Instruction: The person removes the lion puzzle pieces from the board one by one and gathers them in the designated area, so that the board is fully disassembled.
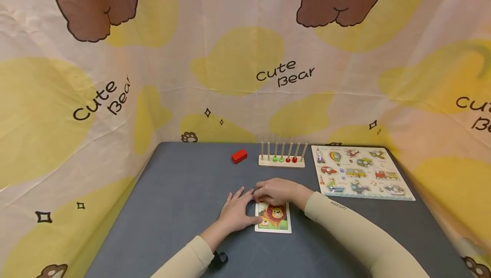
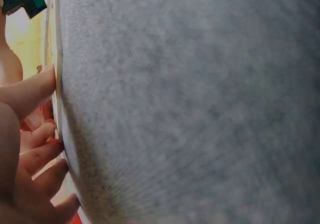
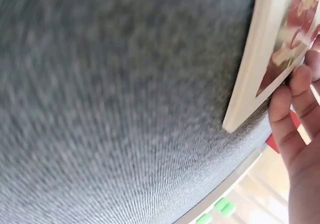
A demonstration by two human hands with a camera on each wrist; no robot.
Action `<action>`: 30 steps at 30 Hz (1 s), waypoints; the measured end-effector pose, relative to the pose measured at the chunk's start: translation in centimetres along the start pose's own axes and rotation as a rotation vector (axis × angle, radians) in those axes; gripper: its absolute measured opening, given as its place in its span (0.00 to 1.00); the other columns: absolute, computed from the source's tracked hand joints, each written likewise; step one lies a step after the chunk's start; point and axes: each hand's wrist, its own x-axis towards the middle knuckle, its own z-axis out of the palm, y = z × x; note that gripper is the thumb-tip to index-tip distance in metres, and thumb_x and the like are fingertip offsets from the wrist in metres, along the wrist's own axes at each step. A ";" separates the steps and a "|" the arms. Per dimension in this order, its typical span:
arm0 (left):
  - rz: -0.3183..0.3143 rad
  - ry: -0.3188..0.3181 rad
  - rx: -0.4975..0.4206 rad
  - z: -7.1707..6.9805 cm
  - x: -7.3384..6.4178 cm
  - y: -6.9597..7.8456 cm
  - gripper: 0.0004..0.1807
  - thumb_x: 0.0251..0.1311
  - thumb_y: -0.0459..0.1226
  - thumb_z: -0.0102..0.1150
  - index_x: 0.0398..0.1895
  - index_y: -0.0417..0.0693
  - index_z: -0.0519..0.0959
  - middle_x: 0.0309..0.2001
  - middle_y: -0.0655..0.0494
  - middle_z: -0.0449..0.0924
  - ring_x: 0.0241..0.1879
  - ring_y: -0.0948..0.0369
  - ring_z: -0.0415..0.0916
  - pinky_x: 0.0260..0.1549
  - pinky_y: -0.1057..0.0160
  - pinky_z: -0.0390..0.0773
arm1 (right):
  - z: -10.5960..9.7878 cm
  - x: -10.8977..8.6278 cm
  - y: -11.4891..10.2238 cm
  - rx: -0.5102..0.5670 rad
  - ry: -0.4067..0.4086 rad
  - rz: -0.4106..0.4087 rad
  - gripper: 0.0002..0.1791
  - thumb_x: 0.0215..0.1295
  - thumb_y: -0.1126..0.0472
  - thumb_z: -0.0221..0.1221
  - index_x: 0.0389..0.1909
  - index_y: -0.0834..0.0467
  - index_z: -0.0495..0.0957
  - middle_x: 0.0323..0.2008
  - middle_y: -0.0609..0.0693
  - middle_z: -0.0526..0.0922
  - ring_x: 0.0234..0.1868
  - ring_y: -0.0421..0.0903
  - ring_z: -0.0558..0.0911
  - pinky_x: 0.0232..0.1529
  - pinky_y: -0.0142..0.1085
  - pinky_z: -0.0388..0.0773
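Observation:
A lion picture puzzle (image 1: 273,219) with a pale frame lies flat on the table. My left hand (image 1: 237,213) is at its left side, thumb on the picture's edge and the other fingers spread toward the upper left corner. In the left wrist view, the fingertips (image 2: 59,146) rest along the frame's edge. Over the puzzle's upper part bends my right hand (image 1: 277,191), fingers curled down and covering the top of the picture. The right wrist view has its fingertips (image 3: 281,101) right at the frame's (image 3: 245,91) edge; I cannot tell whether they pinch anything.
Behind the hands stand a red block (image 1: 239,156) and a wooden peg rack (image 1: 281,163) with green and red beads. A vehicle picture board (image 1: 362,173) lies at the back right. A black strap (image 1: 220,260) shows by the left sleeve. Printed cloth walls (image 1: 230,69) border the table.

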 end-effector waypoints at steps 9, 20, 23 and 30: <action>-0.004 -0.003 -0.015 0.0 -0.1 0.0 0.45 0.53 0.60 0.70 0.73 0.55 0.70 0.76 0.56 0.64 0.80 0.48 0.48 0.73 0.33 0.44 | -0.2 0.2 -0.4 0.082 -0.043 0.060 0.08 0.76 0.59 0.55 0.46 0.46 0.82 0.38 0.41 0.76 0.37 0.35 0.75 0.44 0.25 0.74; 0.008 -0.001 0.024 0.1 -0.2 0.1 0.40 0.54 0.61 0.69 0.69 0.55 0.75 0.76 0.56 0.64 0.80 0.47 0.48 0.72 0.31 0.45 | 0.0 -0.4 -0.5 0.229 0.016 0.085 0.05 0.72 0.59 0.60 0.43 0.48 0.82 0.38 0.42 0.78 0.35 0.36 0.76 0.42 0.27 0.75; 0.006 0.000 0.025 0.1 -0.1 0.1 0.40 0.54 0.60 0.69 0.69 0.56 0.75 0.76 0.56 0.64 0.80 0.47 0.48 0.72 0.31 0.44 | 0.2 -0.4 -0.3 0.330 0.020 0.129 0.04 0.68 0.60 0.64 0.41 0.49 0.82 0.36 0.42 0.78 0.34 0.37 0.75 0.38 0.26 0.75; -0.013 -0.007 0.020 0.2 -0.1 0.3 0.40 0.53 0.60 0.69 0.68 0.54 0.76 0.76 0.56 0.64 0.80 0.47 0.48 0.73 0.31 0.43 | 0.2 -0.3 -0.3 0.539 0.014 0.307 0.06 0.64 0.62 0.68 0.40 0.50 0.83 0.32 0.41 0.79 0.33 0.36 0.76 0.36 0.29 0.77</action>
